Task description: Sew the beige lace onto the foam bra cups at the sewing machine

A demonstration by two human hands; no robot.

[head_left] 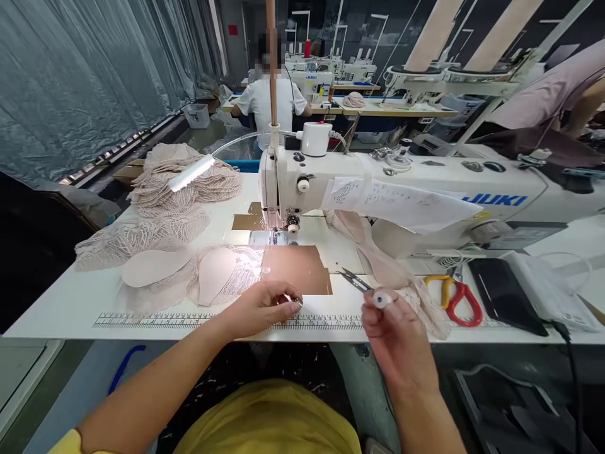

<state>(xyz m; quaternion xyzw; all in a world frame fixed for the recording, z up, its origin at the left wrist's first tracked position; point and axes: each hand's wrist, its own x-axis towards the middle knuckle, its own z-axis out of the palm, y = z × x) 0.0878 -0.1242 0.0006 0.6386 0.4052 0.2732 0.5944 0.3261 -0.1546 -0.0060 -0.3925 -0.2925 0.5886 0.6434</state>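
Observation:
My left hand (262, 310) is closed in a pinch over the table's front edge. Between its thumb and fingertips shows a small shiny metal bobbin case (299, 302), mostly hidden by the fingers. To the right, my right hand (399, 337) grips a bobbin of white thread (382, 299), its round end facing up. Thread snips (354, 280) lie just behind that hand. Beyond both hands stands the white sewing machine (326, 183). Beige lace bra pieces with cups (217, 274) rest left of the brown taped patch (295, 268), under the lamp's light.
Stacked beige lace (184, 180) covers the table's back left. Beige fabric (392, 258) trails under the machine arm. Red and yellow-handled scissors (463, 304) and a black phone (505, 295) lie at right. A seated person (271, 101) works farther back; another person's arm shows at right.

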